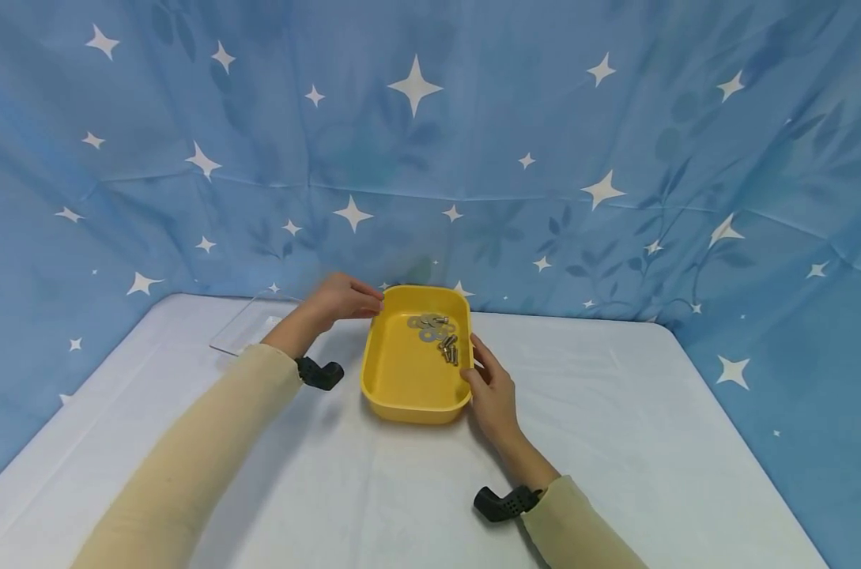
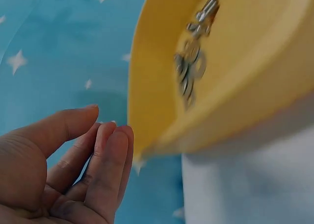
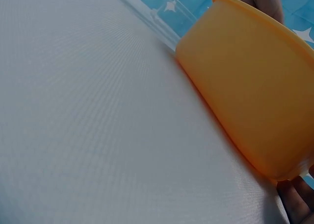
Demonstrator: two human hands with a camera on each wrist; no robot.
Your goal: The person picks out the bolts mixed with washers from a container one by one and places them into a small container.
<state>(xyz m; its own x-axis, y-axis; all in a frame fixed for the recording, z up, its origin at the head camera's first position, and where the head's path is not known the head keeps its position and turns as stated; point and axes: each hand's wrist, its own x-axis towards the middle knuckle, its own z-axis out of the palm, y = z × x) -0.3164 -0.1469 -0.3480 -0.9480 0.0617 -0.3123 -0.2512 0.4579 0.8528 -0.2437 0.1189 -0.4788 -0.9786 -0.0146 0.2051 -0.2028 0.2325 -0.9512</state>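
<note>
A yellow plastic tray (image 1: 402, 387) rests on the white table, with several flat metal washers (image 1: 427, 335) and several screws (image 1: 450, 349) lying inside toward its far right. At the tray's far left corner is my left hand (image 1: 341, 299). In the left wrist view, the left hand's fingers (image 2: 110, 160) are extended beside the corner, with nothing between them and the thumb; whether they touch it I cannot tell. My right hand (image 1: 494, 395) grips the tray's right side, thumb at the rim and fingers along the outer wall. Fingertips show at the tray's lower edge in the right wrist view.
A clear transparent plate or shallow box (image 1: 241, 332) lies at the table's far left, partly behind the left forearm. Behind the table's back edge hangs a blue curtain (image 1: 473, 158) with white stars. A black device is strapped to each wrist.
</note>
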